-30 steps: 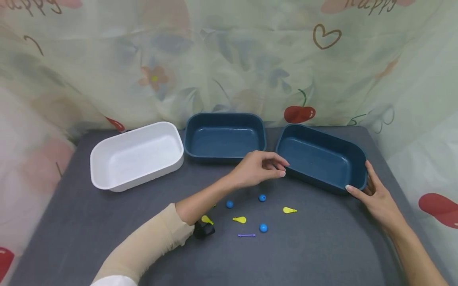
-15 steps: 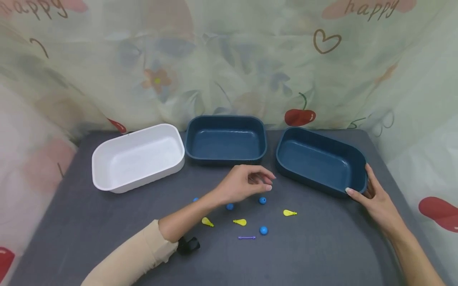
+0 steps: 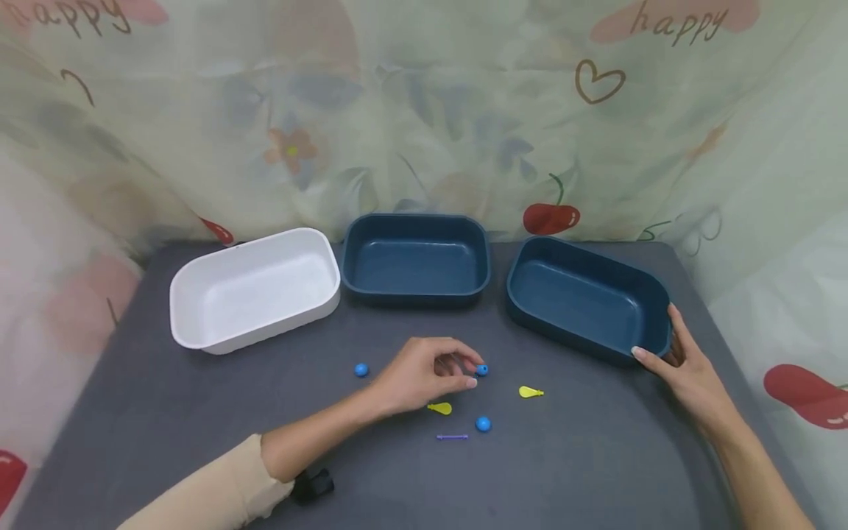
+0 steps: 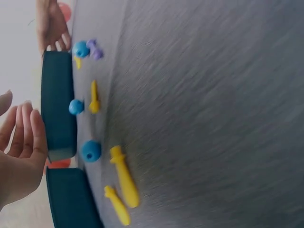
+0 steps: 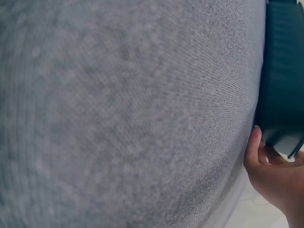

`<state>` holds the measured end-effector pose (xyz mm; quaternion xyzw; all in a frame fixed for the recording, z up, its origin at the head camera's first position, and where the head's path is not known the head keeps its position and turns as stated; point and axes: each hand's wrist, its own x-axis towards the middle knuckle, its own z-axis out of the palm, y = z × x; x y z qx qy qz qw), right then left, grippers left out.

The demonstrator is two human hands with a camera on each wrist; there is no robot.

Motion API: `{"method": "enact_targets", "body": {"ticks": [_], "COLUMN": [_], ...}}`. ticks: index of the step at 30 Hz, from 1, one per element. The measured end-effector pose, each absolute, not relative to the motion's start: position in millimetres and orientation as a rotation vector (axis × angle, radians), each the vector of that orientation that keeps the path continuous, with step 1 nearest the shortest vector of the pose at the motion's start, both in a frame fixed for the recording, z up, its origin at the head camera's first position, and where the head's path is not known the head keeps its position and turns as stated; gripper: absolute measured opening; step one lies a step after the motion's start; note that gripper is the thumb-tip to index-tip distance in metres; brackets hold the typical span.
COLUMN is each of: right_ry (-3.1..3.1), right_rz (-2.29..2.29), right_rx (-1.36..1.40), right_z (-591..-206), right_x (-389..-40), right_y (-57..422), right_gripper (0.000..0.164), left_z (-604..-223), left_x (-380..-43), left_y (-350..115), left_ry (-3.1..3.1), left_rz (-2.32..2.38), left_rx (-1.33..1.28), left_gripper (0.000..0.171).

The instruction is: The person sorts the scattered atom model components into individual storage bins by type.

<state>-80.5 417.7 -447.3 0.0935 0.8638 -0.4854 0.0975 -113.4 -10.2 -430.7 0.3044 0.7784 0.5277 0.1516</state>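
Observation:
In the head view my left hand hovers over the small pieces, fingers loosely bent and nothing held. Its fingertips look close to a blue bead; whether they touch it I cannot tell. Around that hand lie another blue bead, one more bead to its left, yellow bulb-shaped pieces and a thin purple rod. Two further yellow pieces show in the left wrist view. My right hand grips the near right corner of the right-hand dark blue bin, thumb on the rim.
A second dark blue bin stands at the back middle, a white bin at the back left. All rest on a grey cloth-covered table. Behind hangs a patterned curtain. A black device sits under the left wrist.
My left hand has moved back from the right-hand bin, leftward and nearer, down over the small pieces. A blue bead to its left has come into sight. The right hand keeps its grip.

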Motion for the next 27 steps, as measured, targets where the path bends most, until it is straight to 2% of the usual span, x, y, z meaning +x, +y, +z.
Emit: {"method": "enact_targets", "body": {"ticks": [27], "right_ry": [2.538], "right_rz": [-1.470], "right_rx": [0.304], "right_z": [-450], "right_x": [-83], "right_y": [416], "right_gripper": [0.093], "left_z": [-471], "left_x": [-61], "left_y": [-41], "left_ry": [2.270], "left_rz": [1.463], "left_rx": [0.714], "left_gripper": [0.025]}}
